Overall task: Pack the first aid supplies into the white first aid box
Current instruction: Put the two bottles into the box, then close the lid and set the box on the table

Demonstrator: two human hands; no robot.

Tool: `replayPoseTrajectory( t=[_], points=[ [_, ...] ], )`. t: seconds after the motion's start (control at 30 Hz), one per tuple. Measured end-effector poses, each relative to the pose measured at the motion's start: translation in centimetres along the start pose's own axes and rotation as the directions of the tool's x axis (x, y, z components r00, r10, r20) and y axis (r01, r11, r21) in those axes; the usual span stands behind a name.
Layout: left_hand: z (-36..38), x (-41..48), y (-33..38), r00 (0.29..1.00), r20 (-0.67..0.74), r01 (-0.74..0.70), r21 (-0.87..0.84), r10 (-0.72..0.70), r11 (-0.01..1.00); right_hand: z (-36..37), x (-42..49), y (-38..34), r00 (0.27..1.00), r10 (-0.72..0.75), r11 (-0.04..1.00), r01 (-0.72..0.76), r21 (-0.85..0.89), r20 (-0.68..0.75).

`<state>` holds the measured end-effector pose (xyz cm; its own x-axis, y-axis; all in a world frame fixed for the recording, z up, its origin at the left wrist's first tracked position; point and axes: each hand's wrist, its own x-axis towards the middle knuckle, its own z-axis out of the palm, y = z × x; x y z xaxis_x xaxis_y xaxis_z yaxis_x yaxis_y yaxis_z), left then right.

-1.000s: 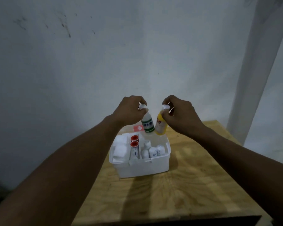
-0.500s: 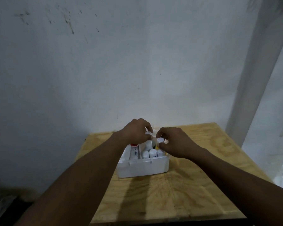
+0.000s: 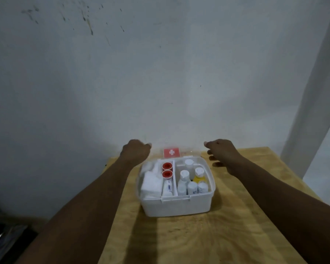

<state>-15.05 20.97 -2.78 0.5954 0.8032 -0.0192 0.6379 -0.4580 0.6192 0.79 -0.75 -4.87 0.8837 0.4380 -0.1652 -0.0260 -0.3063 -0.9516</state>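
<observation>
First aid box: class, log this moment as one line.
first aid box: open, packed | yellow bottle: inside, right compartment | left hand: empty | right hand: empty | lid: up

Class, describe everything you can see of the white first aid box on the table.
The white first aid box looks like plastic and stands upright and open on the wooden table, near the wall. Dividers split it into compartments: gauze pads left, two red-capped rolls and a tube in the middle, small bottles right. A red label with a white cross shows behind it. Neither hand touches it.
</observation>
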Motion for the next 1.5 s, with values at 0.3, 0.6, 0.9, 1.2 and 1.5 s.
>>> replayPoseTrajectory(
  t=[0.3, 0.6, 0.9, 1.2, 1.5],
  points=[
    [0.7, 1.5, -4.5, 0.875, 0.413, 0.430, -0.421, -0.254, 0.799, 3.4, 3.7, 1.2, 0.982, 0.183, 0.975, -0.188, 0.118, 0.047],
    [-2.4, 1.0, -3.1, 0.916, 0.388, 0.322, -0.570, -0.097, 0.756, 1.0, 0.7, -2.7, 0.997, 0.030, 0.974, -0.046, 0.223, 0.076],
    [-5.1, -4.1, -3.3, 0.940, 0.336, 0.242, -0.520, -0.064, 0.819, -2.3, -5.5, -3.0, 0.991, -0.076, 0.988, 0.061, 0.142, 0.106],
    [-4.1, -8.0, -4.3, 0.955, 0.291, 0.157, -0.353, -0.051, 0.922, -1.5, -8.6, 1.7, 0.892, -0.434, 0.801, 0.447, -0.398, 0.127],
    [2.3, -9.4, -3.5, 0.952, -0.028, -0.305, -0.064, 0.304, 0.950, 2.8, -11.5, 2.7, 0.673, -0.640, 0.293, 0.659, -0.693, 0.370]
  ],
)
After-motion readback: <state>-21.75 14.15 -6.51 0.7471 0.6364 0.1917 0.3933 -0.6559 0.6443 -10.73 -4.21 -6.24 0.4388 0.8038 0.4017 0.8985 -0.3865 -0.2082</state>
